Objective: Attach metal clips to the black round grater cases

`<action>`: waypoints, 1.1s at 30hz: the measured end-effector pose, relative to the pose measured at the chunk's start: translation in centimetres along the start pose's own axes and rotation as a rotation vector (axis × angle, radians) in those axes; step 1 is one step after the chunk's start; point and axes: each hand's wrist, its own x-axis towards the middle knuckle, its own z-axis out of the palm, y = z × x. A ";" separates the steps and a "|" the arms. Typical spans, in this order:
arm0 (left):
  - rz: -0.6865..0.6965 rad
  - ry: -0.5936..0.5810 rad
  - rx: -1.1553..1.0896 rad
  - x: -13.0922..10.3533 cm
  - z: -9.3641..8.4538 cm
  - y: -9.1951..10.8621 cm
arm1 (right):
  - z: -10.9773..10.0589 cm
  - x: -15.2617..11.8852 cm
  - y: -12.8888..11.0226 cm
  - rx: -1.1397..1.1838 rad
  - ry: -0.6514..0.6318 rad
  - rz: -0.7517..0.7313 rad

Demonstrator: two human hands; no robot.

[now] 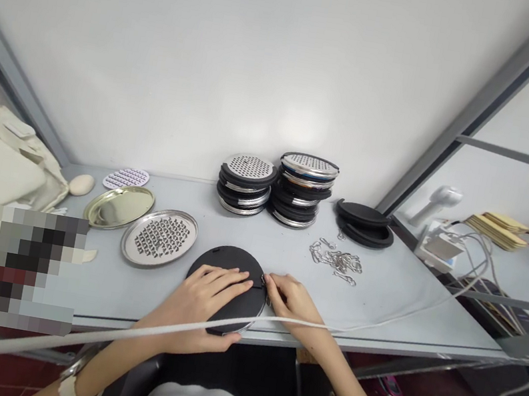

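Note:
A black round holder point(230, 280) with a silvery rim lies at the table's front edge. My left hand point(206, 303) rests over it, fingers along the top and thumb at the near rim, gripping it. At its right edge my right hand point(290, 300) pinches a small metal clip point(264, 279), mostly hidden by the fingers. Several similar metal clips point(338, 260) lie in a loose pile to the right. Left of the holder are a round metal grater plate point(161, 238), a shiny gold-toned round plate point(118, 207) and a white perforated disc point(126, 179).
Two stacks of black-rimmed graters point(246, 185) stand against the wall. Black round holders point(364, 225) lie at the back right. A white cable point(161, 328) crosses in front of my forearms. Cream bags point(1, 161) are at the left; metal frame posts point(483, 106) flank the table.

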 end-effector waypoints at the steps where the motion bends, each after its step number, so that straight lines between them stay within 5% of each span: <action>1: 0.001 0.002 -0.003 0.0 0.0 0.0 | 0.0 0.0 0.0 -0.014 0.002 -0.004; 19: 0.011 0.017 -0.009 0.0 -0.1 0.0 | 0.2 -0.2 0.2 -0.035 0.028 -0.017; 33: 0.004 0.014 -0.021 0.1 -0.1 0.0 | -0.1 0.0 0.6 0.336 0.103 0.072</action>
